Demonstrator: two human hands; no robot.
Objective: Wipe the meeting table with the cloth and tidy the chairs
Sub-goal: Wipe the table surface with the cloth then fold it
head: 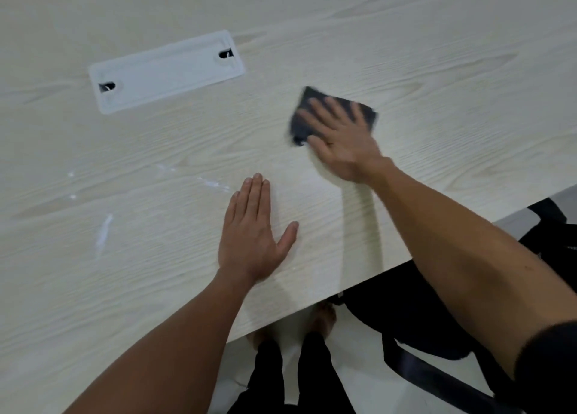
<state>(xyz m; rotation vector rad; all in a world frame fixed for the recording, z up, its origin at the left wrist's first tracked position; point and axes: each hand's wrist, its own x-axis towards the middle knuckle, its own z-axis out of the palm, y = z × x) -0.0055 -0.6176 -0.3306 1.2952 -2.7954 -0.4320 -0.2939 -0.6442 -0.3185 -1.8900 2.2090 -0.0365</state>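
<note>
Two hands working: right hand point(342, 143) pressing dark grey square cloth point(334, 117) flat, fingers spread for wiping pressure; left hand point(254, 234) resting open-palmed, bracing on pale wood-grain surface point(437, 70); white streaks point(103, 234) awaiting cloth.

I see the meeting table point(406, 54), pale wood-grain top, near edge running diagonally at lower right. Set flush in it: a white rectangular cable hatch point(165, 71) with two dark notches. White smears point(104, 231) streak the left part. A dark cloth point(304, 123) lies flat on the top, right of the hatch.
</note>
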